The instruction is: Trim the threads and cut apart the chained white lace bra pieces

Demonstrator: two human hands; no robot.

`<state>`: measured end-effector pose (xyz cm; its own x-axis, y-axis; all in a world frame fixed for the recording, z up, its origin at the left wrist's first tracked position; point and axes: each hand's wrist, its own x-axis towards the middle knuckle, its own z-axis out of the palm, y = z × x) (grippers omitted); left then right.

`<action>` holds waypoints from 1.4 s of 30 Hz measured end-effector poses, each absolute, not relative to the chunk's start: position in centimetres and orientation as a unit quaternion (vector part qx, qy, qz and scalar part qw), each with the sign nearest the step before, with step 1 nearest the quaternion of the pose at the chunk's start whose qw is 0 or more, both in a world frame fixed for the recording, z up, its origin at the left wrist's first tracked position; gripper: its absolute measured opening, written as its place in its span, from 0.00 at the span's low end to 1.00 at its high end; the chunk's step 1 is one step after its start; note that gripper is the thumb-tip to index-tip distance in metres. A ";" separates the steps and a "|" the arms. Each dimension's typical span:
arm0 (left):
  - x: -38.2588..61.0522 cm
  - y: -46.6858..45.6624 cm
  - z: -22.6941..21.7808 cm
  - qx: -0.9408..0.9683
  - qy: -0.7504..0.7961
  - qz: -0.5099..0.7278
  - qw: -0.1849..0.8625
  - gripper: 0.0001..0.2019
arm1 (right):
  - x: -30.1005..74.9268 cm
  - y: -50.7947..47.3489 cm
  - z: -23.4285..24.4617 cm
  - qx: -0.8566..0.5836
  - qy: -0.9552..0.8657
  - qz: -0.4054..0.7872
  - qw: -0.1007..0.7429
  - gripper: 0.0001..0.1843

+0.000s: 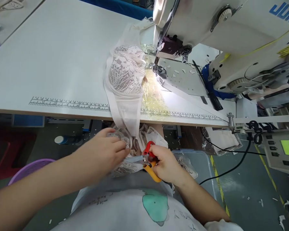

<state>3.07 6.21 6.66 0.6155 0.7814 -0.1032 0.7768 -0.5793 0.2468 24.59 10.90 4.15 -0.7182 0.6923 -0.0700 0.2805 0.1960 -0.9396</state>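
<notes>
My left hand [105,150] is closed on white lace fabric [125,138] in my lap, just below the table's front edge. My right hand [165,164] grips small thread snips [148,158] with red and yellow handles, their blades pointing left at the lace beside my left fingers. More of the lace garment [125,74] lies on the table with its pale straps hanging over the edge toward my hands.
A white sewing machine [231,35] stands at the right of the white table [50,64], its needle area lit. A printed ruler [69,103] runs along the table's front edge. A clear plastic bin [202,170] sits at my right, a purple basin [29,168] at my left.
</notes>
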 end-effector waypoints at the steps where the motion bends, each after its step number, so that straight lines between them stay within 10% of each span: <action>1: 2.3 6.0 6.8 0.883 0.452 0.007 0.128 0.23 | 24.9 11.0 4.2 -0.327 -0.738 0.560 0.186 0.03; 15: -0.2 5.3 7.4 0.746 0.537 0.202 0.339 0.12 | 27.1 9.9 3.1 -0.382 -0.722 0.556 0.152 0.06; 29: 9.9 6.4 4.4 0.748 0.511 0.401 0.139 0.21 | 29.4 10.4 4.1 -0.421 -0.660 0.561 0.269 0.08; 42: 11.4 7.5 3.3 0.731 0.495 0.413 0.223 0.15 | 27.8 11.7 5.2 -0.410 -0.621 0.564 0.359 0.08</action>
